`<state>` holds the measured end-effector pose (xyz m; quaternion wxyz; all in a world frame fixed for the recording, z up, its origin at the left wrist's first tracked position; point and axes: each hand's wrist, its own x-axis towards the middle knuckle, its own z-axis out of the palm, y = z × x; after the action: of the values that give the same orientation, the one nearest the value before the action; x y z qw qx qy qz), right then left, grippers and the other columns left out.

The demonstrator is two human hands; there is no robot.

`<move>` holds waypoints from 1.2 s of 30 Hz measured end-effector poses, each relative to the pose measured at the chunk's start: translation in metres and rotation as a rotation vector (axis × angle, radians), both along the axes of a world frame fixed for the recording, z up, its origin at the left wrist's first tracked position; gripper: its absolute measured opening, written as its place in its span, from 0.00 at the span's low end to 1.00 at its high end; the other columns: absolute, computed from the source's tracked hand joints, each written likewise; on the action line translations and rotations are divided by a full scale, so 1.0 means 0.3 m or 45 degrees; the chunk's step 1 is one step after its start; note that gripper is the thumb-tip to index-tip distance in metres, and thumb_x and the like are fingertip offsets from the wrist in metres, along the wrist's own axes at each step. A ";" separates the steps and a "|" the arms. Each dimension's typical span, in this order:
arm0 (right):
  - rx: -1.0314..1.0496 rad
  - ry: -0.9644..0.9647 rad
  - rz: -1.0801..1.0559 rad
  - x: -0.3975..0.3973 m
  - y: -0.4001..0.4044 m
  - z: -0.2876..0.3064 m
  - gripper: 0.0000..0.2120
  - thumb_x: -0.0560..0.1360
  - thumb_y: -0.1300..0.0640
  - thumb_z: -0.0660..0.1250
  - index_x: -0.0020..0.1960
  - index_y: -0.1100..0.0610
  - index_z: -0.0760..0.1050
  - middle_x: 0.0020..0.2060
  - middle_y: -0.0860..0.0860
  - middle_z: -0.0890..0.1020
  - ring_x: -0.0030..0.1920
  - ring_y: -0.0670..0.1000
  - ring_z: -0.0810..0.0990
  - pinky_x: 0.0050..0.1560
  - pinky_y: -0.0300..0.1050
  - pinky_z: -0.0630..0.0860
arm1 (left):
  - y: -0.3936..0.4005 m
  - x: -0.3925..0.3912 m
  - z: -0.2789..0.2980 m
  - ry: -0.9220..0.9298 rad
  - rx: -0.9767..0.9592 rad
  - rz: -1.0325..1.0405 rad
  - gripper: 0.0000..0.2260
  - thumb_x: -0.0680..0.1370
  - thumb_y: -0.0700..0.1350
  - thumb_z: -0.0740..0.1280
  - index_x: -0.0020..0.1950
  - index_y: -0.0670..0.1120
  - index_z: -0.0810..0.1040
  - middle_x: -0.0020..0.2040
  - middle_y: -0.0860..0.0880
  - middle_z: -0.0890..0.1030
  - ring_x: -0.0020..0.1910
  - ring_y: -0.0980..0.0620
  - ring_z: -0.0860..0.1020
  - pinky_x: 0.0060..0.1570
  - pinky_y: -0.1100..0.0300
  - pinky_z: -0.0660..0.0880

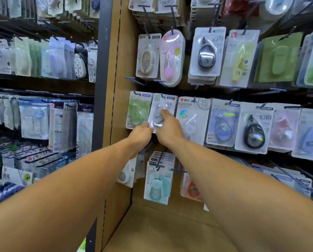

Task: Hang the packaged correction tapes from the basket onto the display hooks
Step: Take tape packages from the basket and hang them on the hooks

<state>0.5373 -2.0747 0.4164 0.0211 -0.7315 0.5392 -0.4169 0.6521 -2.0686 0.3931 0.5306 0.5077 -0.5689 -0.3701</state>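
Left hand (142,133) – fingers pinching the lower left corner of the clear-blister white-carded correction tape pack (160,113), which sits on the dark metal display hook (162,96) in the middle row, second from the left. Just left of it hangs a green-carded tape pack (136,110). Right hand (167,128) – fingers curled over the pack's blister front, holding it. Just right hangs a white "15" carded pack (194,117)

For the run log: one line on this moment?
left hand: holds white-grey pack | right hand: holds pack | pack: at hook
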 end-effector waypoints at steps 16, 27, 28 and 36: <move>-0.191 -0.081 0.101 -0.145 0.393 -0.201 0.23 0.78 0.62 0.63 0.72 0.51 0.73 0.69 0.49 0.75 0.67 0.51 0.74 0.67 0.47 0.72 | 0.399 -0.032 -0.229 0.051 -0.417 0.514 0.12 0.80 0.41 0.61 0.43 0.53 0.81 0.47 0.50 0.85 0.49 0.49 0.83 0.58 0.47 0.80; 0.263 -0.306 0.039 -0.270 0.569 -0.918 0.20 0.72 0.61 0.65 0.62 0.47 0.79 0.59 0.48 0.79 0.57 0.51 0.79 0.55 0.49 0.77 | 0.642 -0.219 -0.942 -0.345 0.060 0.343 0.05 0.83 0.39 0.65 0.54 0.46 0.80 0.46 0.52 0.81 0.48 0.53 0.78 0.51 0.61 0.73; 0.357 -0.266 0.006 -0.280 0.581 -1.007 0.21 0.72 0.61 0.65 0.63 0.46 0.78 0.59 0.48 0.78 0.58 0.52 0.79 0.56 0.49 0.77 | 0.660 -0.230 -1.035 -0.408 0.175 0.292 0.05 0.83 0.39 0.65 0.56 0.45 0.80 0.49 0.50 0.81 0.50 0.51 0.78 0.53 0.59 0.74; 1.310 -0.053 -0.063 -0.385 0.732 -1.770 0.22 0.73 0.61 0.67 0.67 0.53 0.76 0.64 0.55 0.78 0.65 0.58 0.78 0.63 0.49 0.76 | 0.807 -0.200 -1.612 -0.927 0.888 -0.080 0.20 0.79 0.38 0.71 0.70 0.40 0.76 0.67 0.41 0.80 0.64 0.41 0.79 0.58 0.59 0.72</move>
<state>0.4217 -1.8551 -0.1145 0.3789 -0.6051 0.6911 -0.1126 0.5920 -1.8265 -0.0905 0.0851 0.7336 -0.5746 -0.3528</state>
